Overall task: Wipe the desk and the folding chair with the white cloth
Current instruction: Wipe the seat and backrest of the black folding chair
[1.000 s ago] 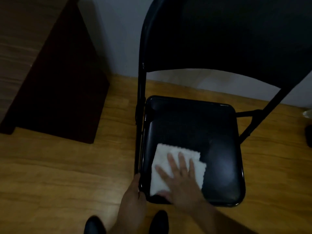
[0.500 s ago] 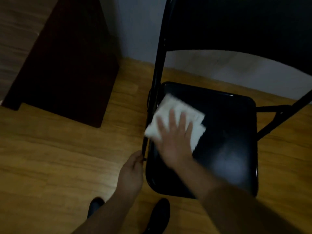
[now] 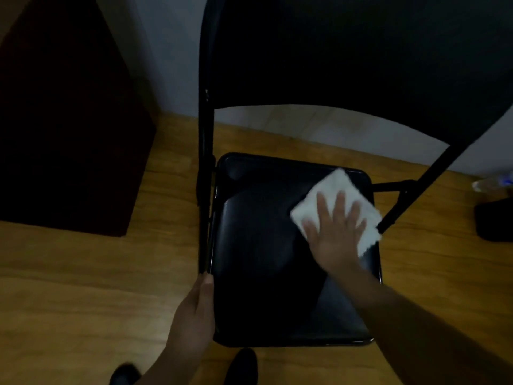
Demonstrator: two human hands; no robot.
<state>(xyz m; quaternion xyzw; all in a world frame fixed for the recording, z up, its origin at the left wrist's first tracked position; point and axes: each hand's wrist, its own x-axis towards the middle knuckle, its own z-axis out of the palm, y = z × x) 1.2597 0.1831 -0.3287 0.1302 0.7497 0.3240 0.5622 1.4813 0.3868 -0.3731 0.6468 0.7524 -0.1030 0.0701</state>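
White cloth (image 3: pixel 337 202) under flat right hand (image 3: pixel 334 234), far-right seat corner; left hand (image 3: pixel 194 309) grips folding chair (image 3: pixel 263 273) frame.

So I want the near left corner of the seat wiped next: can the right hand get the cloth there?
Probably yes. The right hand presses the white cloth at the far right corner; bare seat lies between. The left hand grips the frame just beside that corner.
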